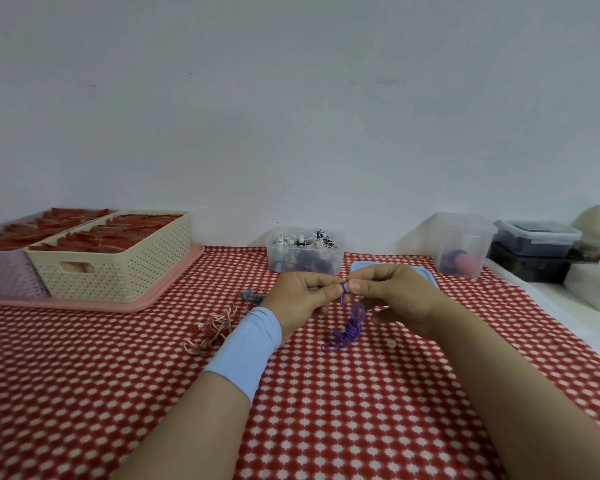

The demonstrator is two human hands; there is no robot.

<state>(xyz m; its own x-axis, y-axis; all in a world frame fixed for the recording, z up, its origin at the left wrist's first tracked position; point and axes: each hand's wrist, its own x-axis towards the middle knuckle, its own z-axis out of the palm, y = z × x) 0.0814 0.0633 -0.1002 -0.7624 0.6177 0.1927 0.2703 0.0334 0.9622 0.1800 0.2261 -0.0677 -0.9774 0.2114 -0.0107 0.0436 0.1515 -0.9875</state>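
Above checked cloth (326,410) | both hands' fingers (336,290) pinching thin purple cord (350,327) | tangled bundle dangling

No legible text, label or number anywhere.

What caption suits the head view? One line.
Left hand and right hand pinch a purple cord over a checked tablecloth.

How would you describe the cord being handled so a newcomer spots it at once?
On the red-and-white patterned tablecloth, look just in front of the clear plastic box of earphones by the wall. There the left hand and right hand pinch a thin purple cord, its bunched loops hanging to the cloth. The red-and-white striped cord to its left lies loose, unheld.
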